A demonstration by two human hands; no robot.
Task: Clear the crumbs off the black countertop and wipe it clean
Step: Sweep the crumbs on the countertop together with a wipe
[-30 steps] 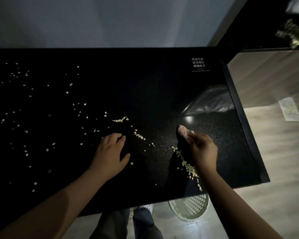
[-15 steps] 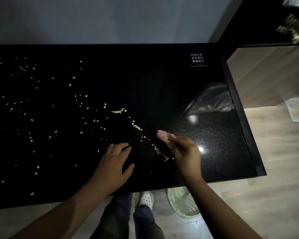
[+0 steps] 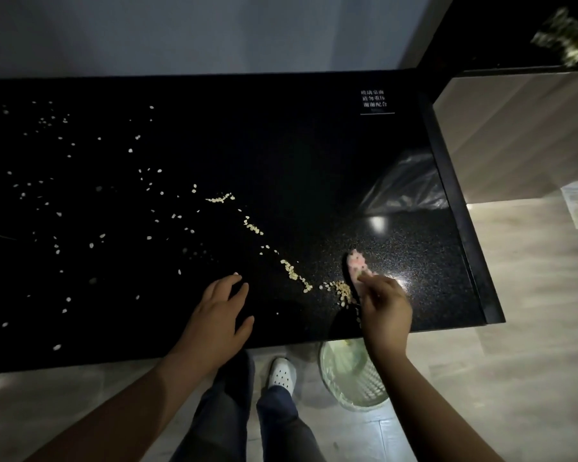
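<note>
– Crumbs [image 3: 290, 274], item one: where do you log them?
– On the black countertop [image 3: 281, 145]. I count a loose scatter over its left half and a thin diagonal trail through the middle. A small heap at the trail's near end touches the cloth [image 3: 357, 265].
– Item two, the cloth?
– Pale, flecked with pink, and set down on the surface. The right hand [image 3: 385, 311] pinches it, fingers curled round its near end.
– Any change against half a second back?
– On my feed the right hand and cloth now sit further right, wider apart from the left hand [image 3: 219, 316]. The heap has gone along with them. The scatter on the left reads the same.
– Item three, the left hand?
– Flat on the countertop near its front edge, fingers straight and slightly spread, holding nothing. It keeps much the same place as before.
– Sundries?
– On the floor I list a pale slotted waste basket [image 3: 351, 385], partly under the front edge and below the right wrist, with a white shoe [image 3: 282, 373] just beside it. At the far right corner of the countertop is a printed label [image 3: 374, 101], which I cannot read.
</note>
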